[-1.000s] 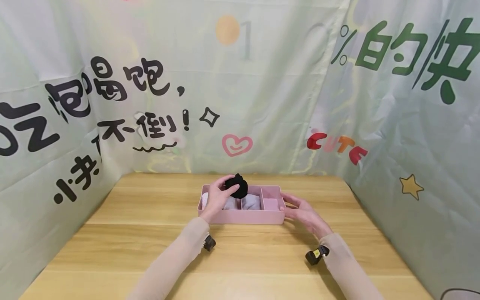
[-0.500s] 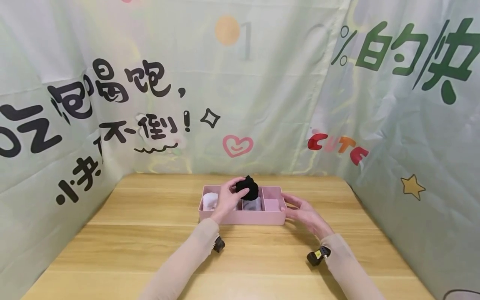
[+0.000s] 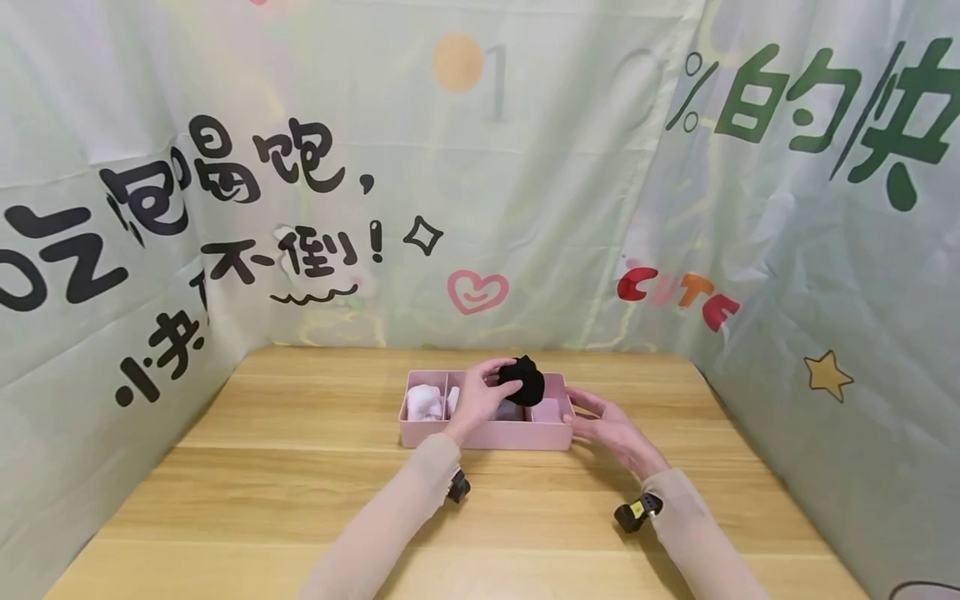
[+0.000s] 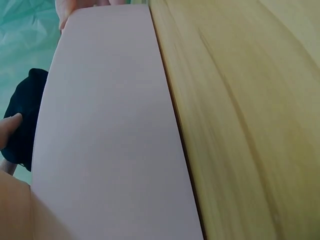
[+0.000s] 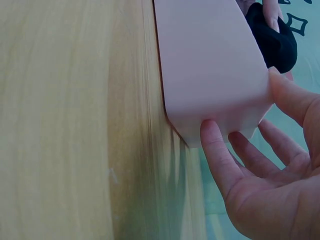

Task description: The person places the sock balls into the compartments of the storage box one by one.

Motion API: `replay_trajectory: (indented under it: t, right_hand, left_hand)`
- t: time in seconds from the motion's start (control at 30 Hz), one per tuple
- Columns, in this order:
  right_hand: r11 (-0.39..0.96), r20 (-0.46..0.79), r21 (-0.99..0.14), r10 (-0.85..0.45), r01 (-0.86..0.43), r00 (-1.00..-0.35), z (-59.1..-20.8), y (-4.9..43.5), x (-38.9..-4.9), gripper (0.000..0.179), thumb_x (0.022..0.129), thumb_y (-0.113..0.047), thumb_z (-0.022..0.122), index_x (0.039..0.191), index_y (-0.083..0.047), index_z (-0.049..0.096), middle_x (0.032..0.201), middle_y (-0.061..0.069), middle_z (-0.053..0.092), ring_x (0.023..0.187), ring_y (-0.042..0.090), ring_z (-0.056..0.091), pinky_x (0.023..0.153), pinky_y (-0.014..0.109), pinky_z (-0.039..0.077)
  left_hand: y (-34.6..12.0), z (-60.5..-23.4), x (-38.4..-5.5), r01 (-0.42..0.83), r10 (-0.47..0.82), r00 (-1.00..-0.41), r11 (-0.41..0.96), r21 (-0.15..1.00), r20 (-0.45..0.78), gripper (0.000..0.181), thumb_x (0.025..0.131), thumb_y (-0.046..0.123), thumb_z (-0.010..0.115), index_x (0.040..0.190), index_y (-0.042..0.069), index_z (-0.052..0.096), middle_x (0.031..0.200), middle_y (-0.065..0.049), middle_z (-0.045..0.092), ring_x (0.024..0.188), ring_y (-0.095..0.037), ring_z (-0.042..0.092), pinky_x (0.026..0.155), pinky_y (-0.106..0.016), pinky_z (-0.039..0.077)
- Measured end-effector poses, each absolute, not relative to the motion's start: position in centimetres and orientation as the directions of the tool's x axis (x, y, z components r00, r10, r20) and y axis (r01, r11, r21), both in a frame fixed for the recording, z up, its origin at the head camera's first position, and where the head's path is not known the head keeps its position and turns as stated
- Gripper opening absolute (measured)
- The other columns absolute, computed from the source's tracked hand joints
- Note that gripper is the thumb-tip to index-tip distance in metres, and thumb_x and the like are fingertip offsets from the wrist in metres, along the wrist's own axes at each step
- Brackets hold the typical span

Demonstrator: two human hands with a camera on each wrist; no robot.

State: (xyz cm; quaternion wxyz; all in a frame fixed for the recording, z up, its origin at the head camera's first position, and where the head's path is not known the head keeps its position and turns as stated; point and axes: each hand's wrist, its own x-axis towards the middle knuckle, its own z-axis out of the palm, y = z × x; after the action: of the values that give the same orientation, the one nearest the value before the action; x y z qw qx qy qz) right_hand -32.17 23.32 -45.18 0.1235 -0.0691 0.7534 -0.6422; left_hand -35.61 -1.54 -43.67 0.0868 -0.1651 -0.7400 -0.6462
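Observation:
My left hand (image 3: pixel 480 396) pinches a black balled-up sock (image 3: pixel 525 382) between thumb and fingers, above the right part of a pink divided box (image 3: pixel 487 435). The sock overlaps the rightmost compartment and the one beside it in the head view. In the left compartment lies a white rolled bundle (image 3: pixel 424 403); a grey bundle (image 3: pixel 510 411) shows partly beneath the sock. My left hand covers much of the second compartment. My right hand (image 3: pixel 615 429) touches the box's right end, its thumb (image 5: pixel 280 85) at the rim corner and its extended fingers (image 5: pixel 212 140) against the outside wall.
The box stands on a wood-grain table (image 3: pixel 300 500), towards its back. Printed cloth curtains (image 3: pixel 525 208) enclose the table at the back and both sides. Each wrist wears a small black camera, one (image 3: pixel 632 515) below the right hand.
My left hand has carried the black sock rightward over the box, uncovering the white bundle in the left compartment. My right hand stays at the box's right end.

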Motion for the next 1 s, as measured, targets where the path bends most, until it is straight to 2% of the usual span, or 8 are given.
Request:
replay_trajectory:
  t: [0.1,0.23,0.47,0.6,0.8,1.0]
  right_hand:
    - [0.179,-0.084,-0.983,-0.266,0.036,-0.960,-45.2,23.5,-32.2,0.065,0.096,-0.009,0.062,0.153,-0.007,0.031,0.157,0.022,0.029,0.129,0.036,0.051,0.097,0.036,0.052]
    - [0.176,-0.075,-0.984,-0.263,0.028,-0.962,-45.1,23.6,-32.0,0.066,0.095,-0.008,0.063,0.153,-0.008,0.032,0.157,0.022,0.030,0.126,0.035,0.052,0.097,0.038,0.052]
    - [0.166,-0.071,-0.986,-0.267,0.026,-0.961,-45.1,23.4,-32.1,0.067,0.094,-0.009,0.064,0.152,-0.006,0.033,0.157,0.022,0.030,0.127,0.036,0.052,0.097,0.039,0.052]
    - [0.160,-0.082,-0.986,-0.265,0.040,-0.961,-45.3,23.3,-32.2,0.069,0.093,-0.010,0.067,0.153,-0.007,0.032,0.157,0.022,0.030,0.123,0.030,0.056,0.096,0.036,0.053]
    - [0.161,-0.073,-0.987,-0.271,0.030,-0.960,-45.2,23.4,-32.3,0.072,0.092,-0.014,0.069,0.153,-0.007,0.032,0.156,0.023,0.030,0.116,0.020,0.059,0.094,0.033,0.053]
    - [0.157,-0.083,-0.987,-0.275,0.041,-0.958,-45.1,23.4,-32.2,0.073,0.091,-0.013,0.069,0.153,-0.007,0.031,0.156,0.024,0.030,0.116,0.021,0.060,0.094,0.033,0.053]
  left_hand:
    - [-0.8,-43.7,-35.8,0.363,0.139,-0.928,0.122,0.924,0.347,0.034,0.085,0.013,0.076,0.119,0.015,0.071,0.122,-0.012,0.067,0.105,-0.028,0.066,0.087,-0.034,0.056]
    - [0.1,-43.7,-35.6,0.356,0.163,-0.928,0.128,0.926,0.334,0.035,0.086,0.014,0.075,0.121,0.018,0.070,0.121,-0.011,0.066,0.105,-0.025,0.067,0.084,-0.032,0.056]
    - [0.2,-43.1,-35.0,0.346,0.237,-0.922,0.154,0.926,0.305,0.039,0.086,0.007,0.073,0.124,0.010,0.067,0.120,-0.018,0.066,0.104,-0.031,0.067,0.083,-0.035,0.057]
    - [0.7,-43.8,-35.6,0.336,0.242,-0.926,0.169,0.927,0.291,0.038,0.086,0.012,0.074,0.123,0.013,0.068,0.118,-0.014,0.069,0.102,-0.025,0.068,0.084,-0.032,0.056]
    - [1.0,-43.6,-35.6,0.337,0.251,-0.925,0.194,0.921,0.285,0.037,0.087,0.016,0.074,0.123,0.013,0.068,0.119,-0.012,0.069,0.105,-0.025,0.067,0.087,-0.034,0.056]
    - [1.1,-43.7,-35.6,0.333,0.250,-0.928,0.221,0.917,0.276,0.039,0.086,0.022,0.076,0.122,0.011,0.068,0.117,-0.010,0.070,0.104,-0.022,0.068,0.088,-0.031,0.055]
